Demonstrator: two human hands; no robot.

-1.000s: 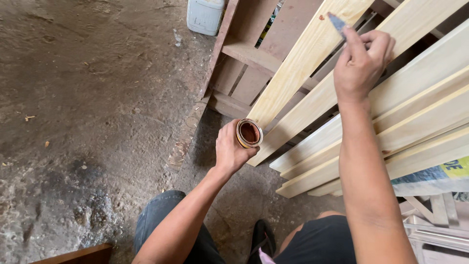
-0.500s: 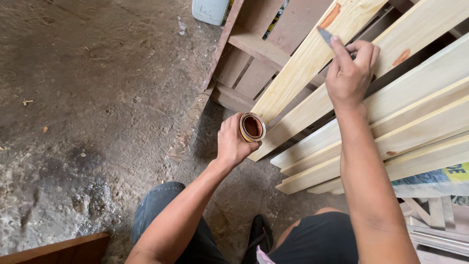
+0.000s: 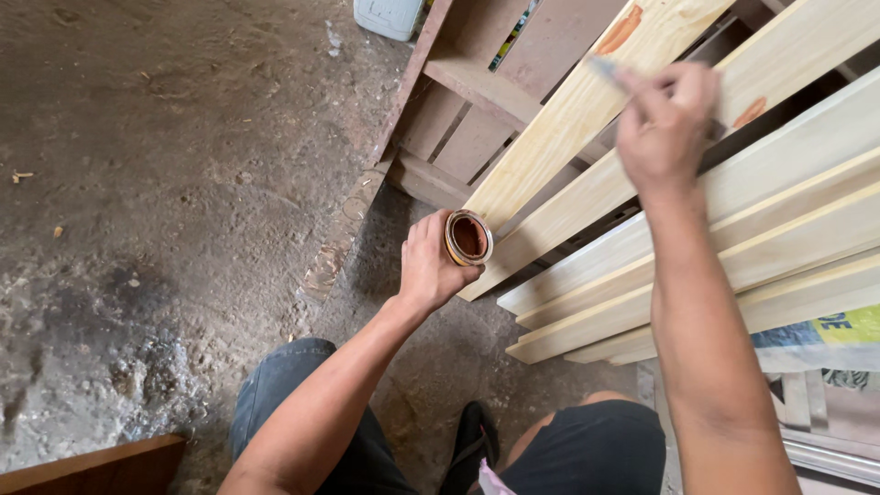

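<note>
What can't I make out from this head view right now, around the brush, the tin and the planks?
- Brush: blurred by motion; its handle is hidden inside the right hand.
- Small tin: its body is covered by the left hand; how full it is cannot be told.
- Pale planks: cut off by the top and right edges.
- White container: cut off by the top edge.

Bare forearms, dark shorts (image 3: 596, 449), black sandal (image 3: 469, 445).
</note>
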